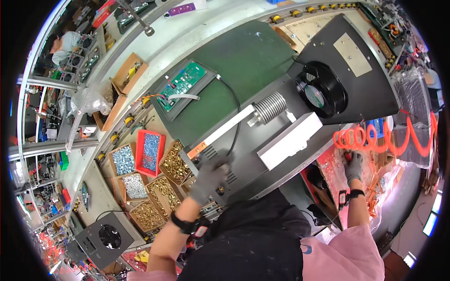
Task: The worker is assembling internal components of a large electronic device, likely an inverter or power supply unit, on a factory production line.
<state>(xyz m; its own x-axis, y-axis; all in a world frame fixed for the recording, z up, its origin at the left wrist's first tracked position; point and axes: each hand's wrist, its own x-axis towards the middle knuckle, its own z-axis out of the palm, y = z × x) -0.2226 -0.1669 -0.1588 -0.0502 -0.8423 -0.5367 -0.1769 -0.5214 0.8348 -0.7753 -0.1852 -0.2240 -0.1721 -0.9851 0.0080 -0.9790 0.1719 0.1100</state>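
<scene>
My left hand point(211, 181), in a grey glove, is over the slotted near-left part of a dark metal housing point(243, 159); its fingers are smeared by motion. The housing carries a ribbed metal cylinder point(272, 107), a pale bar point(229, 125) with a copper-coloured end, and a white box-shaped part point(290, 140). A black fan point(322, 89) sits on its raised end panel point(358, 93). At the right, my gloved right hand point(354, 167) is over a red-surfaced work area point(333, 164). Its fingers are curled, and what they hold is too small to make out.
Left of the housing stand a red bin point(161, 161) of silvery fasteners and several cardboard boxes of brass-coloured parts point(149, 215). A green circuit board point(187, 79) lies on a green mat point(243, 51). An orange coiled hose point(365, 138) hangs above my right hand.
</scene>
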